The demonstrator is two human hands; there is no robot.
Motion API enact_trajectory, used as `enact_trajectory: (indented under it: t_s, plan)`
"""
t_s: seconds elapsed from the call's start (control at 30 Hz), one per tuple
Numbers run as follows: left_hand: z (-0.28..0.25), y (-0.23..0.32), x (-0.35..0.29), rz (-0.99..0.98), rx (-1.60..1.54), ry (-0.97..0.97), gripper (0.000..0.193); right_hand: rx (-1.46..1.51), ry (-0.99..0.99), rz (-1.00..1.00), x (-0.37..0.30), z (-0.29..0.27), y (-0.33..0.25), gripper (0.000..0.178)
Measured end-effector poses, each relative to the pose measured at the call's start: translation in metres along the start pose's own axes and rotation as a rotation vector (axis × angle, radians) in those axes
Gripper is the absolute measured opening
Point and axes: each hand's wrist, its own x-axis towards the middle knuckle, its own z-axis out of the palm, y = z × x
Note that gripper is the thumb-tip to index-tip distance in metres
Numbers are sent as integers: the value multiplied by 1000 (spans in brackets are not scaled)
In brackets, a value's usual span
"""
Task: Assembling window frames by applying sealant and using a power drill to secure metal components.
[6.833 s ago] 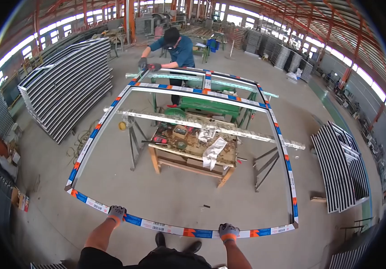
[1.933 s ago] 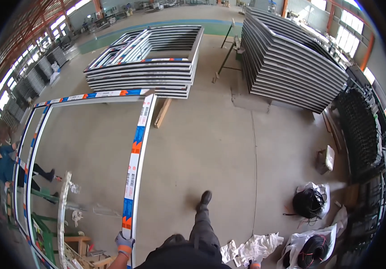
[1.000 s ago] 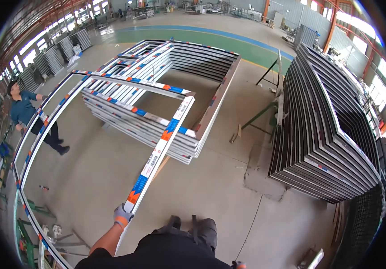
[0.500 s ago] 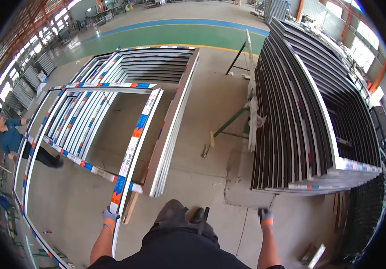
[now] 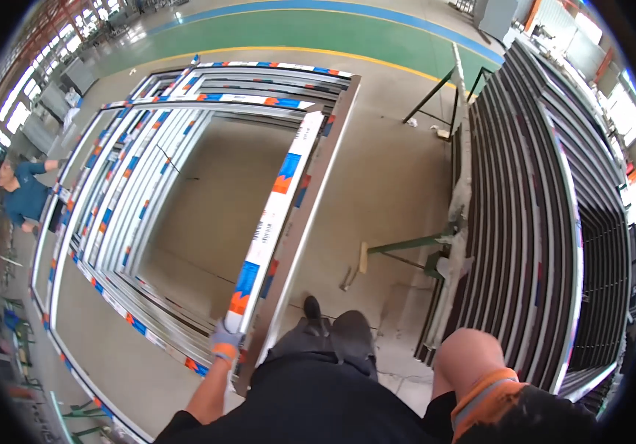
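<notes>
Holding taped rectangular frame (image 5: 268, 229), ridged stack (image 5: 514, 214)

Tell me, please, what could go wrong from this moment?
Only the left hand grips this side of the taped frame; the right hand is off it, so it might twist. In view it overlaps the stacked frames and could scrape them. The green trestle leg beyond the shoe might cause tripping.

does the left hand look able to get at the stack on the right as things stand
Probably not: the left hand is closed on a frame, and the person's torso lies between that hand and the stack.
</notes>
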Motion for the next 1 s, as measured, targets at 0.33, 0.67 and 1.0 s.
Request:
enact_trajectory:
  t_s: [0.33,0.67,1.0]
  plan:
    - [31,166,102,40,108,-6,49,151,-148,193,72,241,73,35]
    - [100,333,189,30,249,-3,54,168,-266,401,134,399,170,43]
    - [156,387,228,-54,242,-86,63,238,-316,509,153,456,165,51]
